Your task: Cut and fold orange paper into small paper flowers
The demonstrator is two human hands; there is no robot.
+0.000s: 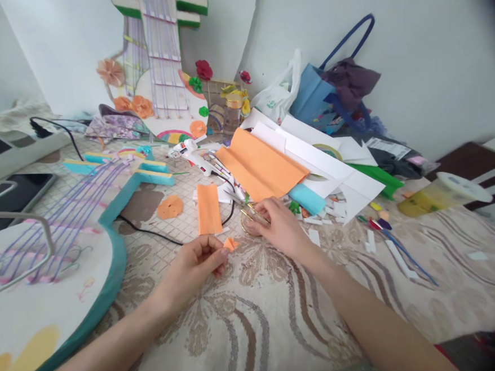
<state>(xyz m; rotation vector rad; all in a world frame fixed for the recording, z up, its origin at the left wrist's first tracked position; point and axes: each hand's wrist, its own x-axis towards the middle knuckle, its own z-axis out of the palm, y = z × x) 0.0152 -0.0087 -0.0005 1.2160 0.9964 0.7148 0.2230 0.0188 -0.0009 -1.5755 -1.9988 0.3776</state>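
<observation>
Over the patterned cloth [257, 320], my left hand [194, 265] pinches a light, floppy orange scrap [230, 244] by its corner just below the orange strip [209, 209], while my right hand [276, 226] curls onto gold scissors [248, 219] beside it.

Patterned cloth [257, 320] — orange strip [209, 209], scissors [250, 219], paper scraps [329, 211].

Bright, even daylight fills the scene, with no glare and only faint, soft shadows under the hands and papers. The white wall [412, 55] looks slightly washed out. Wide-angle distortion bends the edges, and a dark vignette cuts the right corners. The centre is sharp; the far edges soften.
</observation>
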